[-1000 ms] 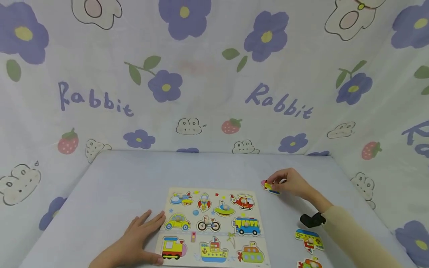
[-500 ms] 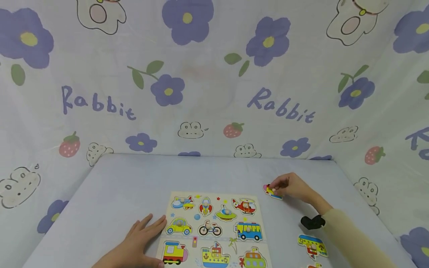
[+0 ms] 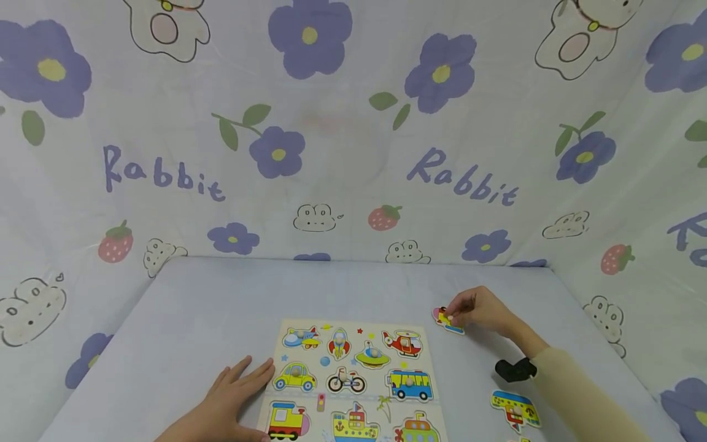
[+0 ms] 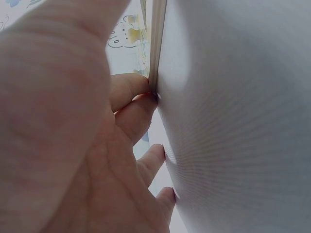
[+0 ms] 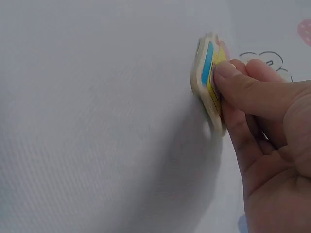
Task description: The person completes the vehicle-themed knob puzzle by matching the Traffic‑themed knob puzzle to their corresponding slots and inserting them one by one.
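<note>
My right hand [image 3: 486,312] pinches a wooden train puzzle piece [image 3: 442,318] between thumb and fingers, right of the board's far corner. The right wrist view shows this train piece [image 5: 209,82] edge-on, with a blue strip and yellow face; the fingers cover part of it. The wooden puzzle board [image 3: 353,391] lies at front centre, with knobbed vehicle pieces in its upper rows. In its bottom row, the train, ship and submarine pictures show no knobs. My left hand [image 3: 226,399] lies with spread fingers against the board's left edge, its fingertips touching the board edge [image 4: 155,43].
A ship piece [image 3: 515,410] lies upside down right of the board, below the right forearm. Another piece [image 3: 518,439] is mostly cut off at the bottom edge. A black wrist device [image 3: 515,369] sits at the right sleeve. A patterned cloth wall [image 3: 353,184] stands behind the table.
The right fingers have drawn closer together on the train piece, which stays in about the same place. The left hand stays at the board. The head view has tilted up slightly.
</note>
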`<state>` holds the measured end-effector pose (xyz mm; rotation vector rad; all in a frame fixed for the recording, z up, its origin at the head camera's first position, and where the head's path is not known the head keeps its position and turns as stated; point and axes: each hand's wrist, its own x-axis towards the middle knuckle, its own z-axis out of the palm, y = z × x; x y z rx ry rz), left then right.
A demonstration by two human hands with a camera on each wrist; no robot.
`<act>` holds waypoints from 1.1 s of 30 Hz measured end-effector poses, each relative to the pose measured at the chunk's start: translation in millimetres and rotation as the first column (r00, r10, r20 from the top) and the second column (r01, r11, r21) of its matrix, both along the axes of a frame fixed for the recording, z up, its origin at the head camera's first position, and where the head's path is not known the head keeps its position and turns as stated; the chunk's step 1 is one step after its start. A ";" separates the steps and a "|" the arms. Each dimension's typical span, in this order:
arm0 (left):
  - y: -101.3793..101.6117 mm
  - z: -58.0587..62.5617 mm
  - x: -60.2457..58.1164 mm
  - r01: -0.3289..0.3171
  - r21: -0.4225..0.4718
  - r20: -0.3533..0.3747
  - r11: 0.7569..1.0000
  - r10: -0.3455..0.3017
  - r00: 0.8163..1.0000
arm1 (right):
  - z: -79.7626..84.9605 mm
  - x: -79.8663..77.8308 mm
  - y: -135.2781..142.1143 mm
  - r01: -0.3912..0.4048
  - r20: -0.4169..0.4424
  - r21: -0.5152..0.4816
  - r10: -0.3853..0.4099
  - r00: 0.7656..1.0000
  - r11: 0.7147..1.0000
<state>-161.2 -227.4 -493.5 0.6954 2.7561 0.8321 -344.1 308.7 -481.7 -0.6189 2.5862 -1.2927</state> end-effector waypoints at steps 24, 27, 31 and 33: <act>2.9 3.3 2.9 -0.020 0.014 0.008 1.000 0.020 1.000 | 10.5 24.5 -25.5 0.219 -0.127 0.024 -0.215 0.968 0.975; 3.2 4.0 2.6 -0.019 0.014 0.009 1.000 0.019 1.000 | 11.0 27.4 -31.3 0.239 -0.156 0.001 -0.236 0.959 0.971; 3.4 3.5 2.2 -0.021 0.014 0.014 1.000 0.021 1.000 | 10.0 30.6 -38.8 0.262 -0.200 -0.024 -0.261 0.944 0.965; 3.4 2.8 2.0 -0.024 0.011 0.017 1.000 0.024 1.000 | 9.6 33.0 -43.1 0.274 -0.220 -0.030 -0.274 0.936 0.961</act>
